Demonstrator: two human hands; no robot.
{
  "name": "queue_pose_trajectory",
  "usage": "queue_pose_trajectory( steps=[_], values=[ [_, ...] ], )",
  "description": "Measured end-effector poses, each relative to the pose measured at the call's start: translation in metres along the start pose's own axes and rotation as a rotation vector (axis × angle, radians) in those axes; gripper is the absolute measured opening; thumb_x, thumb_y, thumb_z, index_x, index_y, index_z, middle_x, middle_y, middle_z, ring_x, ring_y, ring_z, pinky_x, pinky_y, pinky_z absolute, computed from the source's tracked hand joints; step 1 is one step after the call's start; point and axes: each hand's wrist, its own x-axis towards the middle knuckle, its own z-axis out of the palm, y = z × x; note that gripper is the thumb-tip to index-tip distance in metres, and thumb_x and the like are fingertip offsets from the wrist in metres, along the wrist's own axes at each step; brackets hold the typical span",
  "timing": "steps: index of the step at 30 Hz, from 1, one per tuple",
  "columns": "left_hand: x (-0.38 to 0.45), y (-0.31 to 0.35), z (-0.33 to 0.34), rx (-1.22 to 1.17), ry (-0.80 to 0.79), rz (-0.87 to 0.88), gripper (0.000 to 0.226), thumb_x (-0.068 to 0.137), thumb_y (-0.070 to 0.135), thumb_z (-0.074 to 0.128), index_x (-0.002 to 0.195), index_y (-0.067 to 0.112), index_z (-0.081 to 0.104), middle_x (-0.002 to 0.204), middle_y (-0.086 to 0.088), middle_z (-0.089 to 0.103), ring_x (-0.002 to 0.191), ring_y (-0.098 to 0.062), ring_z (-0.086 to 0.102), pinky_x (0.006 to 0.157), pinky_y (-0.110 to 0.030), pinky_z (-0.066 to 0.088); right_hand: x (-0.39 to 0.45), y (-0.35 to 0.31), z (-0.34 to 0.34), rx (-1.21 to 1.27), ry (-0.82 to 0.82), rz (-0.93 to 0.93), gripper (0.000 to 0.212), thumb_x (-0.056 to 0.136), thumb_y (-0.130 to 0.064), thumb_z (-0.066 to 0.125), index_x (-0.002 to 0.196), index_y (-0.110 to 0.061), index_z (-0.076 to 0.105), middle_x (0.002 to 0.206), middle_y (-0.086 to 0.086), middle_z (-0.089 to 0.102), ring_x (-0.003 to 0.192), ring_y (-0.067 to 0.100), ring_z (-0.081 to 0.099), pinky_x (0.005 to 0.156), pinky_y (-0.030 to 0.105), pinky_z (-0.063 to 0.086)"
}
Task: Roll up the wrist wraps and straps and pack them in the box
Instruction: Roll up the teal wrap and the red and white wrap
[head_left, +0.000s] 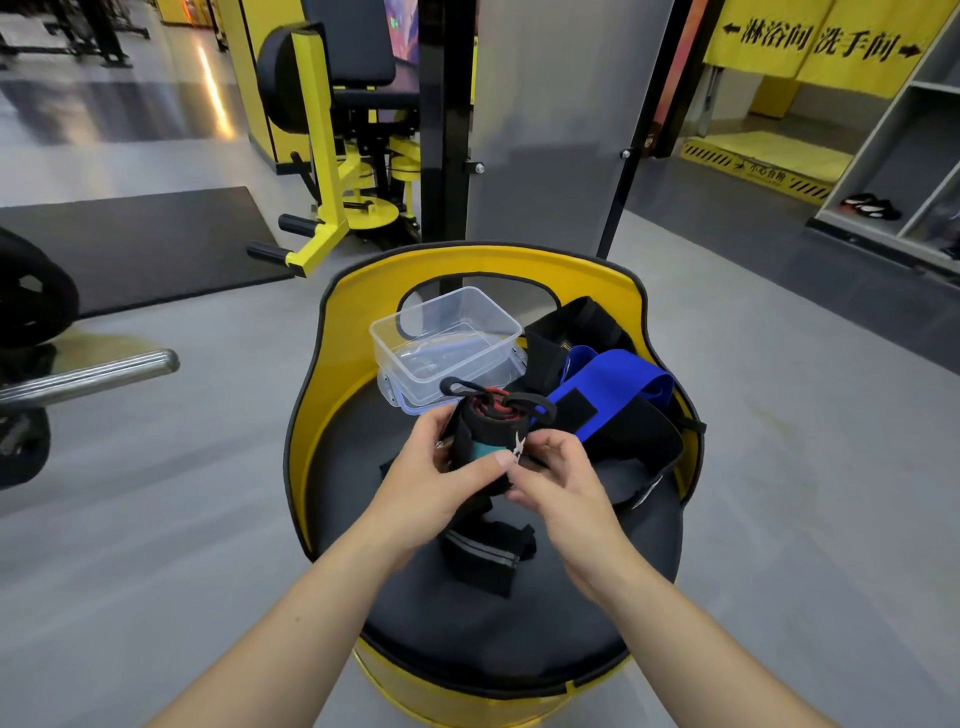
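Fingers (498, 460) of both hands clasp a rolled black wrist wrap (488, 436); beyond them sits the clear box (447, 343), blue strap (613, 384) just right.

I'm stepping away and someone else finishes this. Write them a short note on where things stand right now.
Left hand and right hand: both grip the rolled black wrist wrap above the seat.
Clear box: open at the back of the black seat, no wraps inside.
Blue strap and black straps lie unrolled right of the box; another black wrap lies below the hands.
Left: box this roll, then roll and pack the rest.
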Motion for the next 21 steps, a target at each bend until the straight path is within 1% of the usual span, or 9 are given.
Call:
queue_pose_trajectory(
  steps=[2, 4, 7, 8, 11, 13, 15, 18, 21],
  values=[
    [0.002, -0.003, -0.003, 0.118, 0.022, 0.016, 0.072, 0.064, 0.043, 0.092, 0.127, 0.04, 0.057, 0.121, 0.025, 0.07, 0.117, -0.001, 0.066, 0.104, -0.036, 0.054, 0.003, 0.002, -0.004, -0.011, 0.019, -0.013, 0.024, 0.095, 0.0, 0.067, 0.113, -0.013, 0.057, 0.112, -0.002, 0.071, 0.098, 0.012, 0.068, 0.078, 0.028, 0.058],
    [0.002, -0.003, -0.006, 0.206, 0.038, 0.03, 0.068, 0.067, 0.043, 0.092, 0.125, 0.049, 0.056, 0.126, 0.024, 0.068, 0.121, -0.001, 0.063, 0.108, -0.04, 0.052, 0.006, 0.001, -0.009, 0.006, 0.034, -0.014, 0.033, 0.09, -0.004, 0.075, 0.116, -0.018, 0.059, 0.123, 0.004, 0.065, 0.101, 0.018, 0.068, 0.075, 0.027, 0.057],
    [0.003, 0.001, -0.01, 0.18, -0.006, 0.024, 0.064, 0.066, 0.049, 0.089, 0.12, 0.064, 0.059, 0.137, 0.015, 0.062, 0.128, -0.007, 0.06, 0.111, -0.043, 0.05, 0.009, -0.006, -0.016, -0.025, -0.045, -0.012, 0.054, 0.084, -0.009, 0.082, 0.131, -0.026, 0.059, 0.127, -0.003, 0.065, 0.098, 0.016, 0.07, 0.079, 0.025, 0.056],
    [0.003, 0.001, -0.012, 0.163, -0.043, 0.022, 0.063, 0.068, 0.048, 0.087, 0.123, 0.062, 0.06, 0.138, 0.012, 0.062, 0.129, -0.01, 0.06, 0.112, -0.045, 0.05, 0.01, -0.011, -0.019, -0.054, -0.103, -0.013, 0.055, 0.085, -0.008, 0.081, 0.133, -0.025, 0.059, 0.126, -0.007, 0.068, 0.093, 0.011, 0.07, 0.078, 0.023, 0.055],
    [0.002, 0.003, -0.018, 0.137, -0.147, 0.02, 0.064, 0.082, 0.028, 0.083, 0.14, 0.038, 0.059, 0.134, 0.008, 0.069, 0.128, -0.014, 0.063, 0.111, -0.046, 0.05, 0.011, -0.022, -0.021, -0.079, -0.263, -0.009, 0.049, 0.086, 0.002, 0.075, 0.131, -0.015, 0.063, 0.108, -0.008, 0.077, 0.087, 0.0, 0.07, 0.073, 0.014, 0.053],
    [0.002, 0.005, -0.024, 0.137, -0.188, 0.017, 0.06, 0.091, 0.013, 0.078, 0.144, 0.029, 0.055, 0.135, 0.007, 0.069, 0.128, -0.012, 0.063, 0.11, -0.039, 0.052, 0.014, -0.027, -0.022, -0.083, -0.305, -0.009, 0.051, 0.084, 0.004, 0.076, 0.131, -0.014, 0.064, 0.109, -0.003, 0.077, 0.095, 0.003, 0.071, 0.079, 0.017, 0.055],
    [-0.001, 0.008, -0.031, 0.103, -0.254, 0.011, 0.058, 0.095, 0.003, 0.071, 0.146, 0.021, 0.052, 0.137, 0.003, 0.068, 0.129, -0.014, 0.063, 0.104, -0.03, 0.054, 0.018, -0.029, -0.023, -0.103, -0.323, -0.034, 0.054, 0.08, 0.0, 0.08, 0.129, -0.018, 0.066, 0.116, 0.0, 0.076, 0.106, 0.011, 0.071, 0.087, 0.022, 0.056],
    [-0.008, 0.017, -0.039, 0.043, -0.329, -0.018, 0.056, 0.093, 0.005, 0.072, 0.144, 0.017, 0.054, 0.134, -0.001, 0.07, 0.126, -0.016, 0.065, 0.098, -0.026, 0.054, 0.02, -0.028, -0.018, -0.132, -0.315, -0.072, 0.062, 0.069, -0.015, 0.087, 0.127, -0.02, 0.068, 0.118, 0.002, 0.075, 0.113, 0.018, 0.07, 0.093, 0.028, 0.056],
    [-0.013, 0.023, -0.042, 0.07, -0.304, -0.009, 0.049, 0.09, 0.007, 0.075, 0.136, 0.019, 0.062, 0.126, 0.002, 0.074, 0.118, -0.012, 0.069, 0.091, -0.021, 0.055, 0.017, -0.022, -0.009, -0.102, -0.334, -0.072, 0.062, 0.068, -0.014, 0.087, 0.126, -0.018, 0.066, 0.115, 0.004, 0.076, 0.11, 0.019, 0.071, 0.092, 0.029, 0.057]
  ],
)
